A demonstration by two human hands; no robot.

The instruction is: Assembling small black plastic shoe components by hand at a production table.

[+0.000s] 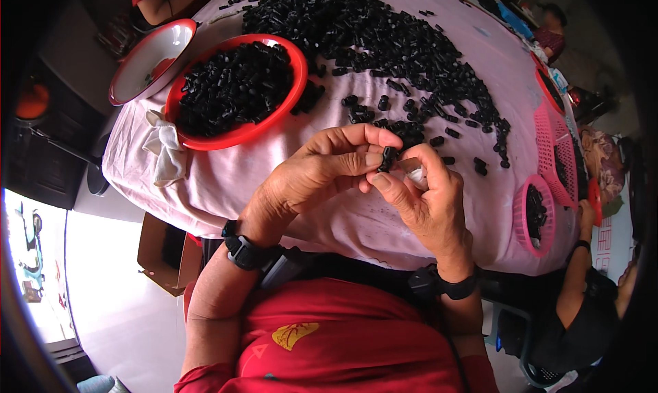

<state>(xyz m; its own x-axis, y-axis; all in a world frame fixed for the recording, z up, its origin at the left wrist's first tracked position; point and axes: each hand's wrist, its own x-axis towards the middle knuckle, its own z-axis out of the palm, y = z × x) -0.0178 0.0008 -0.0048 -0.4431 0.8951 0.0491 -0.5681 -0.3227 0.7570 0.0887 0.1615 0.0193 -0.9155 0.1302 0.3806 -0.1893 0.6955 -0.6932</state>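
Observation:
My left hand (321,168) pinches a small black cylindrical plastic part (388,158) between thumb and fingertips, just above the near part of the table. Close against it, my right hand (432,204) is closed, with the thumb and forefinger meeting at the part's lower end. A small whitish, partly see-through thing (415,174) shows within the right hand's fingers; its kind cannot be made out. Beyond my hands, many similar black parts (411,64) lie heaped and scattered over the pink cloth.
A red basin (299,84) full of black parts stands at the left, beside a white bowl (137,74) and a white rag (163,150). Pink baskets (522,218) line the right edge. A cardboard box (154,252) sits below left. Other people work around the pink-covered table (226,201).

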